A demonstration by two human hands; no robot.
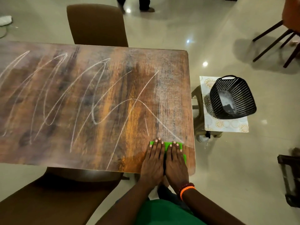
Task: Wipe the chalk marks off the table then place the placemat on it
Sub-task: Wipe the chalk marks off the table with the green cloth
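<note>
Hands side by side: we see the left hand (153,158) and right hand (176,161), fingers straight, pressing a green cloth (167,146) flat at the worktop's (81,143) five o'clock corner; chalk marks (97,95) cover the rest; the placemat (227,125) lies under a black basket (233,97) at three o'clock.

Both hands lie side by side on a green cloth (166,146) at the chalk-scribbled wooden counter's (97,103) near right corner; a black perforated plastic basket (233,96) sits right of it.

Pale glossy floor tiles (162,30) catch ceiling lights as bright spots; a brown upholstered chair (97,25) stands at the counter's far side, another brown chair (53,197) at the near side; a dark-legged chair (282,39) sits far right; a beige plastic stool (197,116) stands beside the counter's end.
</note>
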